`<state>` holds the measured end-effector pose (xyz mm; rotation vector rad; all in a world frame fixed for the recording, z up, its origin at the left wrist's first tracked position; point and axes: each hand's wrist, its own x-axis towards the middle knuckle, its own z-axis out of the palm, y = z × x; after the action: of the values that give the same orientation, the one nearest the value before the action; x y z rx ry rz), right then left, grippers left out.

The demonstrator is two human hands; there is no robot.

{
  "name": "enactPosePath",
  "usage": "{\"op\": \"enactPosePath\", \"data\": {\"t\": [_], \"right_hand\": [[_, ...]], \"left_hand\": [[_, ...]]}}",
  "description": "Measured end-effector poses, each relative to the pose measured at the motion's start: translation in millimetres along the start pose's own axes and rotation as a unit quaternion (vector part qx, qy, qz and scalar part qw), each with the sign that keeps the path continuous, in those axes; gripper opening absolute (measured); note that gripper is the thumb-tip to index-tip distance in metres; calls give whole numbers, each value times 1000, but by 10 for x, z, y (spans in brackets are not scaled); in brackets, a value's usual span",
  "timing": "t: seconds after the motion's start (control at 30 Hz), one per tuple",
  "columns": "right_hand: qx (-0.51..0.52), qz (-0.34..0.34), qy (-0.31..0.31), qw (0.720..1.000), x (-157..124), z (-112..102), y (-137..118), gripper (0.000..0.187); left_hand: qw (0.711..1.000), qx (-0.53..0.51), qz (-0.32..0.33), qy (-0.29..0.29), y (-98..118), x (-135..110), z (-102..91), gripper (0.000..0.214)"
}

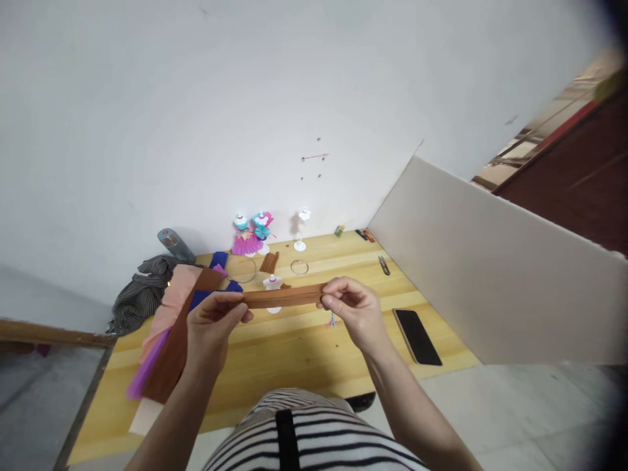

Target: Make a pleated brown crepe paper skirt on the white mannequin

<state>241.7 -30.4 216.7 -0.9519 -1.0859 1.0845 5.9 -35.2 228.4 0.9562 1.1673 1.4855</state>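
The thumb and fingertips of your left hand (213,327) pinch one end of a brown strip (283,297), and those of your right hand (358,313) pinch the other. The strip stretches nearly level between them, at the centre of the frame, with a long crease or fold line along it. Just behind it, partly hidden, a small white dress form (273,282) stands on the wooden table (294,373). Beyond that you have a thin metal ring (299,267) and a pleated brown piece (269,263); further up, near the wall, a form with a pink skirt (248,244) stands left of a bare white stand (299,246). Brown fabric (169,366) and peach fabric (173,291) lie at the left of the frame, near a striped cloth (137,297) and a grey bottle (176,246). Right of centre are a phone (417,337) and, above it, small snips (383,265).
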Motion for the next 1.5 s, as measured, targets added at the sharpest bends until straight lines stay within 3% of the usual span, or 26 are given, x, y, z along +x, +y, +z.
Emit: {"op": "enactPosePath", "data": {"t": [0.17, 0.37, 0.47, 0.53, 0.67, 0.77, 1.03, 1.23, 1.4, 1.5], "right_hand": [[-45, -28, 24, 998, 3, 5, 77, 17], [-195, -124, 11, 973, 19, -8, 75, 9], [-218, -126, 20, 968, 25, -13, 81, 5], [-198, -90, 26, 976, 26, -14, 88, 6], [-107, 3, 22, 994, 24, -12, 65, 16], [-67, 24, 25, 997, 22, -11, 29, 19], [-25, 7, 26, 999, 37, -1, 30, 19], [-32, 4, 37, 999, 31, -16, 73, 16], [-108, -56, -9, 993, 25, -68, 111, 13], [-156, -95, -34, 983, 29, -74, 109, 10]], "left_hand": [[995, 84, 32, 31, -53, -3, 15, 29], [962, 244, 119, 36, -166, 13, -73, 17], [945, 289, 147, 28, -209, 36, -132, 15], [947, 289, 140, 27, -213, 48, -147, 15], [978, 193, 68, 29, -164, 46, -104, 17], [992, 119, 24, 36, -111, 26, -50, 19], [994, 84, 32, 55, -47, -31, -16, 18], [994, 92, 55, 32, -80, -27, -39, 14], [983, 161, 86, 23, -120, -5, -88, 14], [962, 233, 138, 25, -126, 3, -113, 17]]}}
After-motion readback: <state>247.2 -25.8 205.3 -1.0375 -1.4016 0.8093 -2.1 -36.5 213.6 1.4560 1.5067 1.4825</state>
